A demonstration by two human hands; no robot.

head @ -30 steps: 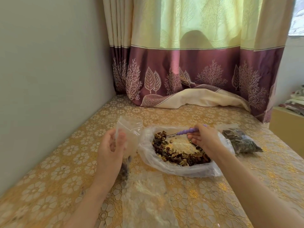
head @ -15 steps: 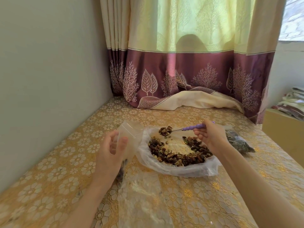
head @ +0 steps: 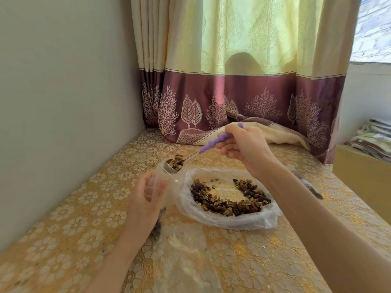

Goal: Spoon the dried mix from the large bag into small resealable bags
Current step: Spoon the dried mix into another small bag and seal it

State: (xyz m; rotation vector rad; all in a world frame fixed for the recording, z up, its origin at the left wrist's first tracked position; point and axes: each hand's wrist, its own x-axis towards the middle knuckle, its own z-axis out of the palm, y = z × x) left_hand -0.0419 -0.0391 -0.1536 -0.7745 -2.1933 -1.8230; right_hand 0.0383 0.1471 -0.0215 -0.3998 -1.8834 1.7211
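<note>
The large clear bag lies open on the table, with dark and tan dried mix ringed around its middle. My left hand holds a small clear resealable bag upright, mouth up; a little dark mix shows at its bottom below my palm. My right hand grips the purple handle of a spoon. The metal bowl of the spoon, heaped with mix, sits tilted at the small bag's mouth.
The table wears a gold floral cloth. An empty clear bag lies flat at the near edge. A filled small bag lies partly behind my right forearm. A wall stands at left, a curtain behind, a wooden cabinet at right.
My right hand lifted the loaded spoon out of the large bag and carried it left to the small bag's mouth. My left hand kept holding the small bag upright.
</note>
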